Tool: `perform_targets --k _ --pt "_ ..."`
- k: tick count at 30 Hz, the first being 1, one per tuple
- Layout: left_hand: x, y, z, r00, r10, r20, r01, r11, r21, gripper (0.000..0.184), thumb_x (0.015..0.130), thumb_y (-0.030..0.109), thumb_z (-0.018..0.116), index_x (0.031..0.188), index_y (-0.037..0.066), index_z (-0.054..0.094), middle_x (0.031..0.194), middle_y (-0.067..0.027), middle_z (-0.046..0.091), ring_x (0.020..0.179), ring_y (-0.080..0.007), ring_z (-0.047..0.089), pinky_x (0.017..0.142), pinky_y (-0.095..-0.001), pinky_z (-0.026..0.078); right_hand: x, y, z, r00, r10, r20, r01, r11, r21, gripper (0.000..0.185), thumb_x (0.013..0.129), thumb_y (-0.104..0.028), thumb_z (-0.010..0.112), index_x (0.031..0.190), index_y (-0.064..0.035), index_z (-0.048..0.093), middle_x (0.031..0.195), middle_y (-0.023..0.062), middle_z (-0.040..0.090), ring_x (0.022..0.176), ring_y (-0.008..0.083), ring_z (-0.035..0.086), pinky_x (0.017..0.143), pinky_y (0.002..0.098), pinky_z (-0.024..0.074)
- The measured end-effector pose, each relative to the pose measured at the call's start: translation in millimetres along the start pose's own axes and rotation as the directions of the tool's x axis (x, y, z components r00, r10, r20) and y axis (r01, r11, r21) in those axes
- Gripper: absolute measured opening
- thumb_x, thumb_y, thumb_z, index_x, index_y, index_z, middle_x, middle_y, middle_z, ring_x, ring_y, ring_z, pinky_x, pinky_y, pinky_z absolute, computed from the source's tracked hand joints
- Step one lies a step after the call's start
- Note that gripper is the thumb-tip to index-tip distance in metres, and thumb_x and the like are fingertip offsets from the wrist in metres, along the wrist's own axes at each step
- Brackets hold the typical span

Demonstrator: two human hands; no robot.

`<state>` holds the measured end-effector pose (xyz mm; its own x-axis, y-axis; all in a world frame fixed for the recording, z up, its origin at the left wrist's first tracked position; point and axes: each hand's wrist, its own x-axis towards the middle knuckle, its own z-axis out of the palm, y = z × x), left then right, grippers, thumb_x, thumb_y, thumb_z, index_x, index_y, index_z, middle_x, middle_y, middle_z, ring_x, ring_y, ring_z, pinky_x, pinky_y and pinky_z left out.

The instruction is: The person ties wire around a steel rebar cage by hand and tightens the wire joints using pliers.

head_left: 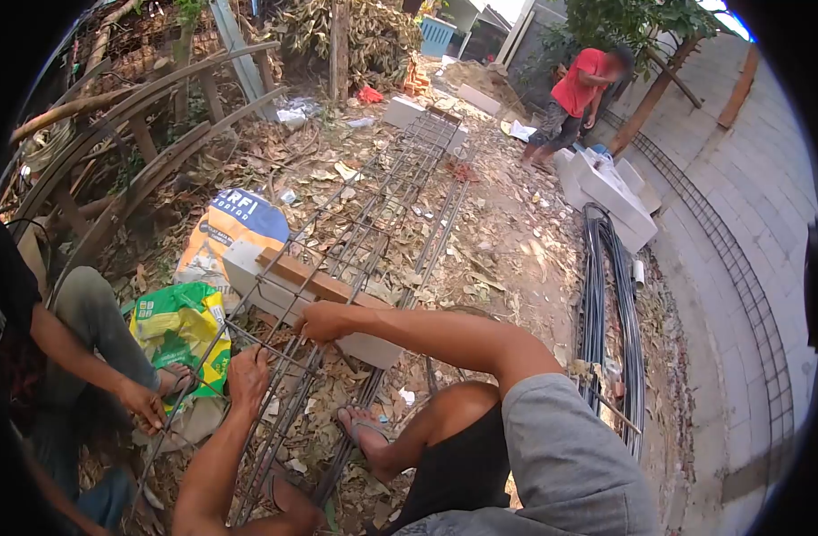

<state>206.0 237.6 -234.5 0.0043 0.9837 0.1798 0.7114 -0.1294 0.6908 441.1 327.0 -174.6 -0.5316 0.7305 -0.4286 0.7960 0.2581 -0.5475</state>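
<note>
A long cage of steel bars [355, 228] runs from near my feet up toward the top of the view, resting partly on a white block [369, 349] and a wooden plank [315, 279]. My left hand [248, 380] is closed at the left side of the cage, by a cross bar. Beyond it, my right hand [319, 322] is closed at the cage near the plank. What the fingers of either hand hold is too small to make out. At the far left, a co-worker's hand [142, 406] is close to the cage's left bars.
A green and yellow sack [184, 335] and a blue and orange sack [234, 234] lie left of the cage. Bundled black bars [593, 304] lie at right, near white blocks [610, 192]. A person in red [583, 89] bends beside a grey block wall [739, 170].
</note>
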Motion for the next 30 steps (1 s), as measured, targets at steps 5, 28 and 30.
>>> perform_targets --k 5,28,30 --pt "-0.8 4.4 -0.9 0.998 0.051 -0.030 -0.052 0.998 -0.023 0.024 0.098 0.020 0.064 0.100 -0.001 0.075 0.086 -0.0252 0.071 0.080 -0.0457 0.068 0.074 -0.0516 0.051 -33.0 -17.3 -7.1 0.986 -0.141 -0.092 0.112 0.957 -0.268 0.049 0.082 -0.011 0.062 0.126 -0.0225 0.077 0.101 0.0126 0.078 0.095 0.0320 0.074 0.081 0.0463 0.0588" --pt "1.1 11.8 -0.2 0.997 0.072 -0.016 -0.073 0.992 -0.101 0.026 0.098 0.019 0.064 0.093 -0.006 0.068 0.076 -0.0254 0.065 0.071 -0.0440 0.064 0.066 -0.0470 0.047 -129.6 108.7 -0.1 0.887 0.225 -0.404 0.007 0.867 0.499 0.057 0.102 -0.039 0.065 0.147 -0.0040 0.058 0.118 0.0188 0.074 0.094 0.0232 0.073 0.086 0.0431 0.0577" --pt "4.9 16.5 -7.1 0.998 0.016 0.063 -0.013 0.999 -0.052 0.027 0.098 0.020 0.064 0.096 -0.006 0.070 0.077 -0.0257 0.066 0.072 -0.0436 0.066 0.066 -0.0465 0.048 -128.8 112.8 15.0 0.894 0.140 -0.425 -0.036 0.969 0.245 0.067 0.095 -0.037 0.073 0.151 -0.0056 0.053 0.125 0.0228 0.072 0.110 0.0331 0.071 0.096 0.0448 0.0540"
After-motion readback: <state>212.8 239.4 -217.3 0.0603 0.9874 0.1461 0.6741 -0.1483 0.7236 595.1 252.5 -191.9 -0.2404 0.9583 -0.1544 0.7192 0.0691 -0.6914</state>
